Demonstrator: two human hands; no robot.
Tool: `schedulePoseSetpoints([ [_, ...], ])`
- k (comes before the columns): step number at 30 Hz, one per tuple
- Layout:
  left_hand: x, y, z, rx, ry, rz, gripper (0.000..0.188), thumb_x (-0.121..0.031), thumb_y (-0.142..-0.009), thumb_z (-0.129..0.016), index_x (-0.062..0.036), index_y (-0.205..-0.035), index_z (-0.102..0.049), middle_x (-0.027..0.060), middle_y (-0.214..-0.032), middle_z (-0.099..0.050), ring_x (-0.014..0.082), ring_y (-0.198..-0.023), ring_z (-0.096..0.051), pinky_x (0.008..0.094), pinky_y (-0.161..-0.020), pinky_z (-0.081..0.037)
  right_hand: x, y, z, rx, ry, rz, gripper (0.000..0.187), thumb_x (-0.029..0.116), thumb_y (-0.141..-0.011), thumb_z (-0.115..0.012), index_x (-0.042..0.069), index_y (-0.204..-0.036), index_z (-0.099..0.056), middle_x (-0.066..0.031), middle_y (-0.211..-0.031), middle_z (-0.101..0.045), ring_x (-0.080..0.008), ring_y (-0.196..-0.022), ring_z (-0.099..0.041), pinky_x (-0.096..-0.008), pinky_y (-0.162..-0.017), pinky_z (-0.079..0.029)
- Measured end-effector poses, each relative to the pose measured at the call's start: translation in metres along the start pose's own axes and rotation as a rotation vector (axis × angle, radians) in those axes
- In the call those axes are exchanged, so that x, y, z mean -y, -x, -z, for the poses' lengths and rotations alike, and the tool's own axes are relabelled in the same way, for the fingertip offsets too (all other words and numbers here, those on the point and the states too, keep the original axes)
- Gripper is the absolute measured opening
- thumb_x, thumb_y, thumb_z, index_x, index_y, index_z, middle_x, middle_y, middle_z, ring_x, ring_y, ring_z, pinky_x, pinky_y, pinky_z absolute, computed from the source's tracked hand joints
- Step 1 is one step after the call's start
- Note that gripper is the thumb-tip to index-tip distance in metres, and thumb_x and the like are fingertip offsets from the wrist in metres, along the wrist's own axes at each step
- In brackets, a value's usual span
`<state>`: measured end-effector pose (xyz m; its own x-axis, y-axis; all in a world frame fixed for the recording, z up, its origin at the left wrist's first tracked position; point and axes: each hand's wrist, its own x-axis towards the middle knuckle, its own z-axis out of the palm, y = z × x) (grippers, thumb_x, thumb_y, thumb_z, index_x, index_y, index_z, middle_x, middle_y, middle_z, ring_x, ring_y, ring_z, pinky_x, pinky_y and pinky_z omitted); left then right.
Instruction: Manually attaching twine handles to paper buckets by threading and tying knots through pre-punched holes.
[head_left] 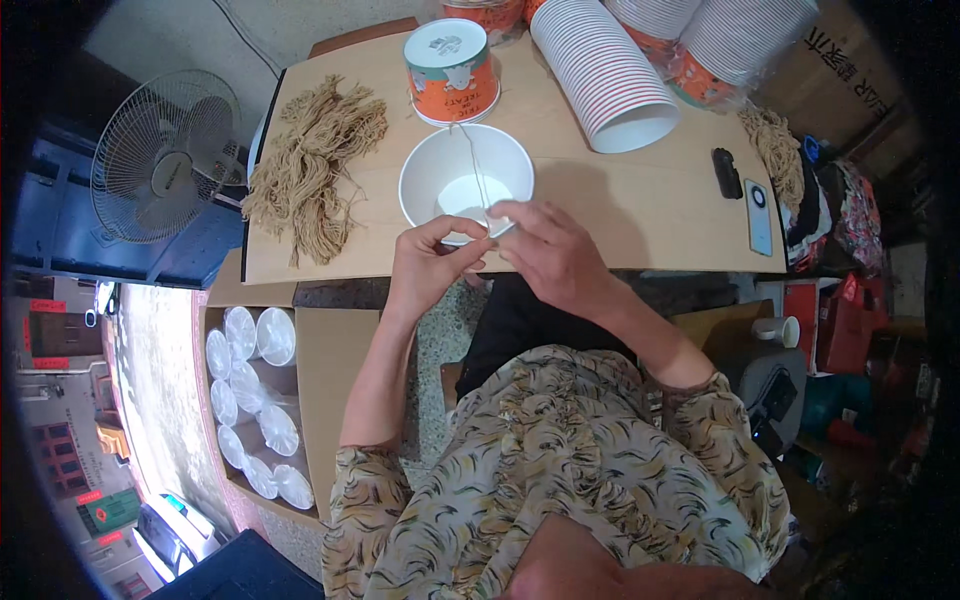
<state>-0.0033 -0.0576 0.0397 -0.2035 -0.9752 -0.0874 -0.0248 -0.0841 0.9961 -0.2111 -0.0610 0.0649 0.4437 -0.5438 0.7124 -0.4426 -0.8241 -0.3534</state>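
A white paper bucket (420, 178) stands with its mouth up at the table's near edge. A thin twine cord (476, 165) runs from its far rim across the opening to the near rim, where both hands meet. My left hand (432, 262) has thumb and forefinger closed on the cord's near end, against the rim. My right hand (556, 255) pinches the cord just beside it; its fingertips partly hide the cord and rim. Behind stands an orange and teal printed bucket (455, 92), upside down. A heap of tan twine cords (315, 160) lies to the left.
Nested white buckets (605, 75) lie at the back right, beside more wrapped stacks (745, 45). A phone (759, 218) and a black object (726, 174) rest on the right. Below left, a carton (345, 400) holds several bagged white stacks. A fan (165, 160) stands far left.
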Motion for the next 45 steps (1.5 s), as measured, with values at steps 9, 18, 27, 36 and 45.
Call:
schedulePoseSetpoints([
  [9, -0.017, 0.003, 0.001, -0.053, 0.373, 0.052, 0.012, -0.013, -0.099, -0.064, -0.0025, -0.105, -0.063, 0.0106, -0.097, -0.074, 0.0078, -0.063, -0.067, 0.0183, -0.041, -0.043, -0.018, 0.001, 0.001, 0.279, -0.306, -0.308, 0.009, -0.002, -0.084, -0.066, 0.0, -0.086, -0.057, -0.0103, -0.117, -0.062, -0.0283, -0.087, -0.063, -0.0374, -0.073, -0.051],
  [18, -0.012, -0.002, 0.002, 0.07, 0.188, 0.052, 0.016, -0.016, -0.103, -0.058, -0.002, -0.109, -0.062, 0.0, -0.079, -0.066, 0.0045, -0.055, -0.059, 0.0163, -0.043, -0.038, -0.011, -0.042, 0.004, 0.214, -0.36, 0.012, 0.012, -0.001, -0.088, -0.062, 0.002, -0.084, -0.051, -0.0176, -0.14, -0.052, -0.0301, -0.095, -0.062, -0.0392, -0.081, -0.052],
  [27, -0.023, 0.002, 0.006, 0.301, 0.186, 0.062, 0.019, -0.019, -0.105, -0.055, -0.0039, -0.113, -0.061, 0.0047, -0.095, -0.068, 0.0096, -0.067, -0.067, 0.0199, -0.052, -0.045, -0.054, -0.038, -0.011, 0.555, -0.591, -0.351, 0.005, 0.009, -0.101, -0.047, 0.006, -0.099, -0.045, -0.008, -0.092, -0.06, -0.0136, -0.078, -0.055, -0.0317, -0.074, -0.048],
  [36, -0.011, -0.002, 0.015, 0.319, 0.124, 0.118, 0.029, -0.026, -0.108, -0.047, -0.007, -0.125, -0.06, 0.0019, -0.104, -0.069, 0.0084, -0.082, -0.069, 0.0184, -0.06, -0.049, -0.053, -0.037, 0.008, 0.57, -0.861, -0.52, 0.013, 0.017, -0.105, -0.047, 0.007, -0.096, -0.047, 0.0018, -0.073, -0.048, -0.0055, -0.067, -0.043, -0.0241, -0.061, -0.037],
  [45, -0.02, -0.011, 0.02, 0.369, 0.148, 0.291, 0.033, -0.033, -0.109, -0.045, -0.0063, -0.117, -0.063, 0.0023, -0.095, -0.068, 0.0084, -0.078, -0.069, 0.0211, -0.058, -0.053, -0.039, -0.047, 0.024, 0.548, -0.856, -0.365, 0.009, 0.009, -0.099, -0.047, 0.005, -0.091, -0.049, 0.0005, -0.087, -0.056, -0.008, -0.072, -0.042, -0.0247, -0.066, -0.038],
])
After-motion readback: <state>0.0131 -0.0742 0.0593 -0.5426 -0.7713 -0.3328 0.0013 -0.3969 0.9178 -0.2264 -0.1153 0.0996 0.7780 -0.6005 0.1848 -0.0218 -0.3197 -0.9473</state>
